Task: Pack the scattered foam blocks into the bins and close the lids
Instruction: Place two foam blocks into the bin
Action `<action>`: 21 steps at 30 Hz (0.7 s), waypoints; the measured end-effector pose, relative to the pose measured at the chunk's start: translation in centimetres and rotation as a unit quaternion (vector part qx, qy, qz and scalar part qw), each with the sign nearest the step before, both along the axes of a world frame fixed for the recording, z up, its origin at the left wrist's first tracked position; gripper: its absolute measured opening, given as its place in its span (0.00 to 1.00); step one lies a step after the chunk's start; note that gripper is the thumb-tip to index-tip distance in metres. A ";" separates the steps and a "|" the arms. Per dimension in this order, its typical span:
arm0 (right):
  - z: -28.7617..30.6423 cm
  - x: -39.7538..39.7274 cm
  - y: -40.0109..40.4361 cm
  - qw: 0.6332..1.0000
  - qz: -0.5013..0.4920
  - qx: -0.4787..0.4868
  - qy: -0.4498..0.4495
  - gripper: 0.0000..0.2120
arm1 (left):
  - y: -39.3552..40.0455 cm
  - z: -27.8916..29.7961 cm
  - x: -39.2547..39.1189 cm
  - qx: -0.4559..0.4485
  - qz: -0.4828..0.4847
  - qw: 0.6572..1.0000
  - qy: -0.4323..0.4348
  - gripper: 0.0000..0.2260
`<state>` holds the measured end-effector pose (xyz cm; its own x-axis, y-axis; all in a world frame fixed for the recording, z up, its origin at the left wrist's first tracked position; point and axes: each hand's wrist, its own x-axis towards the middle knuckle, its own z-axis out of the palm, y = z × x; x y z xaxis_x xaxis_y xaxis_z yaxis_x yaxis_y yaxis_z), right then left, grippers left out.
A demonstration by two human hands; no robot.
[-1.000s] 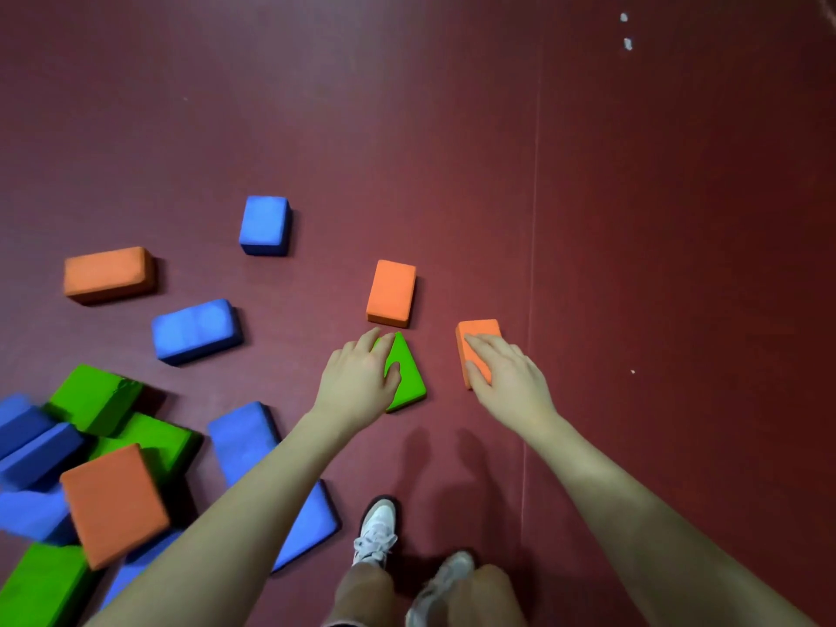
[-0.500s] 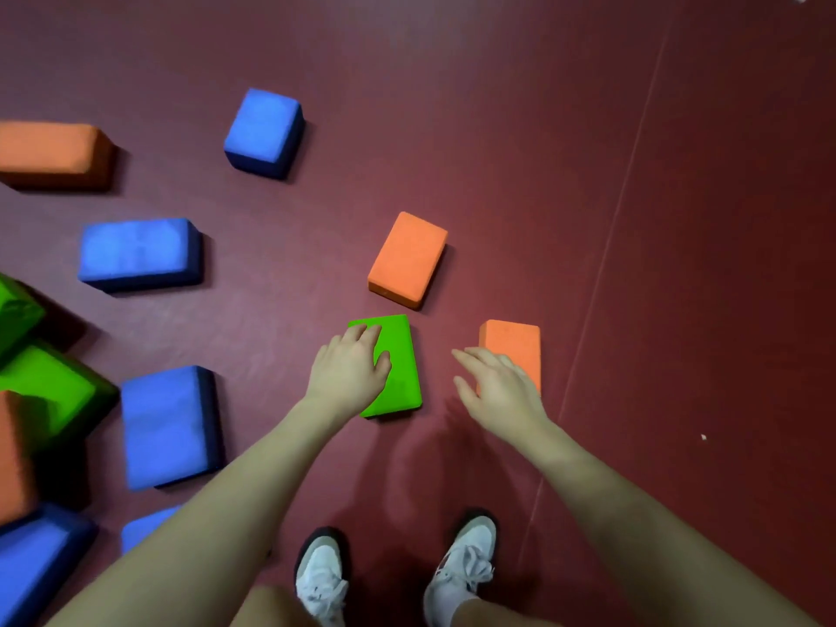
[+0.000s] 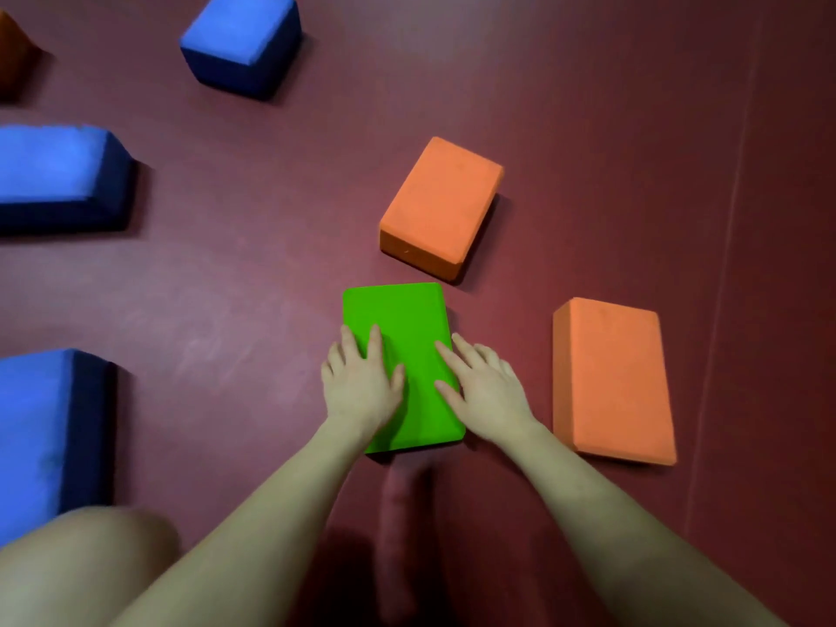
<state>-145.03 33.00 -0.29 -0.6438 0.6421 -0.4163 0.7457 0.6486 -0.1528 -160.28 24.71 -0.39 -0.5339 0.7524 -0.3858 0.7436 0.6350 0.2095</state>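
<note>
A green foam block lies flat on the dark red floor in the middle of the view. My left hand rests on its left side, fingers straight, thumb on the top face. My right hand rests on its right side the same way, index finger and thumb on top. One orange block lies just beyond the green one, and a second orange block lies to its right. No bin is in view.
Blue blocks lie at the top, the left edge and the lower left. An orange block's corner shows at the top left. My knee fills the bottom left. A floor seam runs along the right.
The view has dropped much closer to the floor. My right hand has left the right orange block and come onto the green block, which my left hand still touches.
</note>
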 end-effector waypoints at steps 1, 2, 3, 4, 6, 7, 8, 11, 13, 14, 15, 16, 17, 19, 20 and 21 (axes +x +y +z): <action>-1.3 0.0 -0.1 1.000 -0.001 0.009 -0.002 0.30 | 0.0 -1.2 0.0 0.003 -0.004 1.000 0.007 0.32; -2.3 0.1 -0.4 1.000 -0.002 0.019 -0.002 0.33 | 0.0 -2.1 0.0 0.009 -0.014 1.000 0.016 0.32; -3.1 0.2 -0.7 1.000 -0.006 0.029 0.002 0.36 | -0.2 -2.9 -0.1 0.018 -0.027 0.999 0.023 0.32; -3.7 0.3 -1.0 0.999 -0.012 0.038 0.004 0.37 | -0.3 -3.4 -0.1 0.029 -0.035 0.999 0.024 0.33; -4.5 0.5 -1.3 0.999 -0.023 0.043 0.001 0.37 | -0.7 -4.0 -0.2 0.037 -0.032 0.999 0.017 0.33; -4.6 0.6 -1.3 0.999 -0.025 0.040 -0.001 0.38 | -0.8 -4.1 -0.2 0.035 -0.032 0.999 0.016 0.34; -4.6 0.6 -1.3 0.999 -0.026 0.038 -0.003 0.38 | -0.8 -4.0 -0.3 0.036 -0.036 0.999 0.013 0.34; -4.7 0.8 -1.1 0.998 -0.033 0.050 0.007 0.36 | -0.9 -3.8 -0.6 0.062 -0.076 0.995 -0.002 0.34; -5.1 1.7 -0.9 0.997 -0.061 0.035 0.012 0.32 | -0.8 -3.5 -0.1 0.126 -0.102 0.987 -0.011 0.32; -5.3 2.5 -0.8 0.996 -0.080 0.019 0.017 0.31 | -0.6 -3.2 0.3 0.157 -0.102 0.982 -0.022 0.33; -5.4 3.3 -0.6 0.995 -0.097 0.006 0.025 0.31 | -0.3 -2.8 0.9 0.189 -0.098 0.977 -0.031 0.34; -5.3 4.1 -0.5 0.994 -0.108 0.002 0.031 0.32 | 0.0 -2.3 1.7 0.210 -0.089 0.973 -0.047 0.35; -5.3 4.6 -0.5 0.993 -0.113 -0.002 0.034 0.35 | 0.4 -1.9 2.3 0.225 -0.072 0.970 -0.059 0.36; -5.3 5.4 -0.4 0.992 -0.118 -0.014 0.031 0.37 | 0.9 -1.6 3.3 0.209 -0.021 0.975 -0.073 0.38; -5.4 5.5 -0.5 0.992 -0.120 -0.019 0.030 0.36 | 1.0 -1.6 3.7 0.189 0.000 0.979 -0.076 0.38; -5.5 5.6 -0.5 0.991 -0.125 -0.020 0.032 0.34 | 1.0 -1.6 4.1 0.176 0.012 0.981 -0.083 0.38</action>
